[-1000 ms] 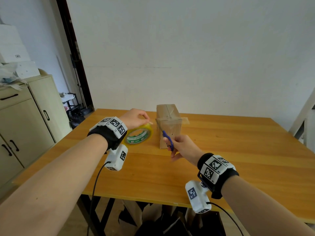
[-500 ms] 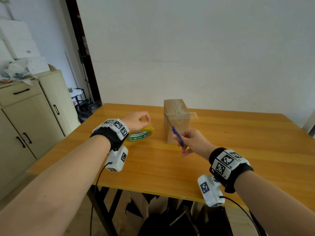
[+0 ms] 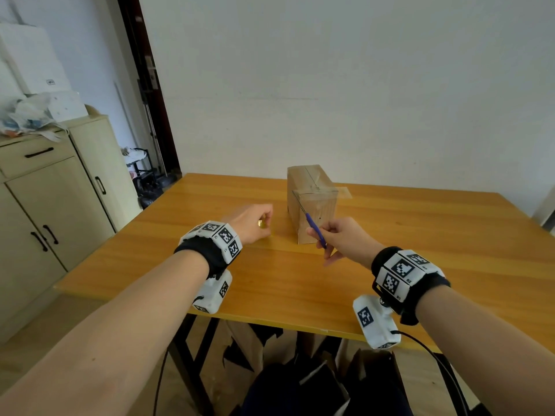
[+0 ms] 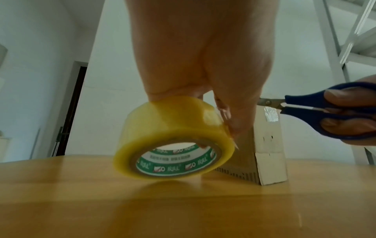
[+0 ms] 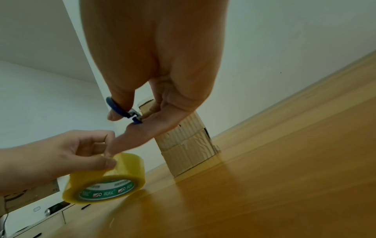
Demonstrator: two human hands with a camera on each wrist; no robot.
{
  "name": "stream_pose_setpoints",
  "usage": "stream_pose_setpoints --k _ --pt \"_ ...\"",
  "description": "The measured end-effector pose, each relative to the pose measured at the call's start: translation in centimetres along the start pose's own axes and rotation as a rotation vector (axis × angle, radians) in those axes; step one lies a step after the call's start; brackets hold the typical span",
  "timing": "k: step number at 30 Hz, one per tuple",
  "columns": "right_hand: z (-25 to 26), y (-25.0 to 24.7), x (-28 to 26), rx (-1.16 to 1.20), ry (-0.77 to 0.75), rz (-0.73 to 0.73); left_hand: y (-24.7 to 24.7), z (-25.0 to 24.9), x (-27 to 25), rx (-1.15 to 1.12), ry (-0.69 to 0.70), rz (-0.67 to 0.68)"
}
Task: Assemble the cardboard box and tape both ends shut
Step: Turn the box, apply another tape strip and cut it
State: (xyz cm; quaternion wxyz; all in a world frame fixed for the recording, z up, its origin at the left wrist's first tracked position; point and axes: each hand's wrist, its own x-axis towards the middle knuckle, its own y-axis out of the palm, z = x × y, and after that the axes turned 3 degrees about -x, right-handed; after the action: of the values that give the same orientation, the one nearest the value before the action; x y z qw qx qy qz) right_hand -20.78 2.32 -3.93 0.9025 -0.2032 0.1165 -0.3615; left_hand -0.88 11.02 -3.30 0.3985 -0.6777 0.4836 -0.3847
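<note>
A small cardboard box (image 3: 312, 205) stands upright on the wooden table (image 3: 420, 265), with clear tape over its top and a loose strip sticking out to the right. My left hand (image 3: 255, 223) holds a yellowish roll of tape (image 4: 173, 136) tilted just above the table, left of the box (image 4: 268, 153). My right hand (image 3: 345, 241) grips blue-handled scissors (image 3: 313, 231), whose blades point up at the box's near top edge. In the right wrist view the roll of tape (image 5: 105, 178) sits low left and the box (image 5: 189, 145) stands behind the scissors (image 5: 122, 111).
A cream cabinet (image 3: 54, 205) with papers and white boxes on top stands at the left. A dark doorway (image 3: 147, 100) is behind it. Flattened cardboard pieces (image 3: 270, 349) lie on the floor under the table's near edge. A white frame (image 4: 346, 48) rises at the right.
My left hand has lowered the tape roll toward the table, so it is nearly hidden in the head view. The right hand with the scissors stays by the box.
</note>
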Motion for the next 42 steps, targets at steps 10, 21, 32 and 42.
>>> stream_pose_setpoints --k 10,21,32,42 --pt "0.1 -0.1 -0.2 -0.063 -0.008 -0.002 1.2 0.6 0.2 0.062 -0.084 0.196" --pt "0.6 -1.1 -0.1 -0.136 -0.004 0.015 -1.2 -1.5 2.6 -0.122 0.056 -0.024" --pt "1.5 -2.2 -0.5 -0.12 0.03 0.148 -3.4 -2.8 4.8 -0.059 0.087 0.137" --pt "2.5 -1.8 0.4 -0.199 0.103 0.241 -4.0 -3.1 5.0 -0.027 0.09 0.182"
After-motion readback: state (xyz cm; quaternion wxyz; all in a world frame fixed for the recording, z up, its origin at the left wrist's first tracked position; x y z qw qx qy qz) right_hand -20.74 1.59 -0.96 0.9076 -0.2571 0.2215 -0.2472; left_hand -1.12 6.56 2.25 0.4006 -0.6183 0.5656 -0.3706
